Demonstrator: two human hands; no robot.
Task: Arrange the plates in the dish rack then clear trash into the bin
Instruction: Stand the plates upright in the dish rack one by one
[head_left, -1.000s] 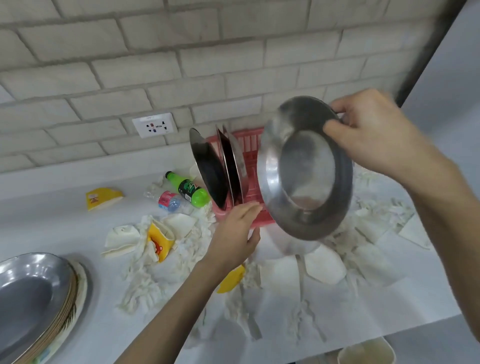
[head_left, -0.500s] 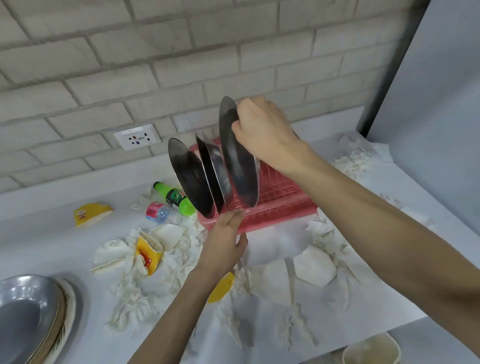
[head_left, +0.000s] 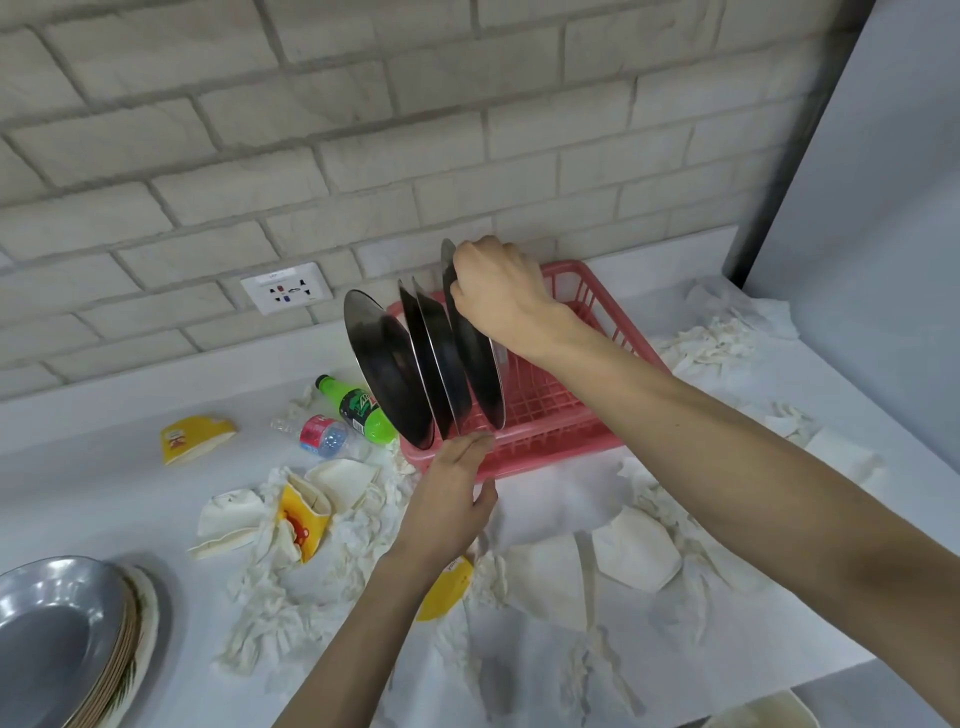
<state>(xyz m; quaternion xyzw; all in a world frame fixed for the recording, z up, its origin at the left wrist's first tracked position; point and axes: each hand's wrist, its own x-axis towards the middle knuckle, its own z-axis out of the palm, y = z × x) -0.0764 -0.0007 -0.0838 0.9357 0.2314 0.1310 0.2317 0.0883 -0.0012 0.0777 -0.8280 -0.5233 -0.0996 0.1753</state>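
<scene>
A pink dish rack (head_left: 550, 415) stands on the white counter by the brick wall. Three steel plates (head_left: 389, 374) stand on edge in its left end. My right hand (head_left: 498, 291) grips the top rim of a fourth steel plate (head_left: 480, 369), upright in the rack just right of them. My left hand (head_left: 447, 499) rests with straight fingers against the rack's front edge. A stack of plates (head_left: 57, 644), a steel one on top, lies at the lower left. Crumpled tissues (head_left: 291, 582) and torn paper cups (head_left: 301, 514) litter the counter.
A green bottle (head_left: 358, 410) and a crushed clear bottle (head_left: 322, 436) lie left of the rack. A yellow cup piece (head_left: 192, 436) lies further left. A wall socket (head_left: 285, 293) sits behind. A pale bin rim (head_left: 763, 714) shows below the counter edge.
My right hand has turned the plate on edge and lowered it into the rack beside the others. My left hand has stayed at the rack's front edge.
</scene>
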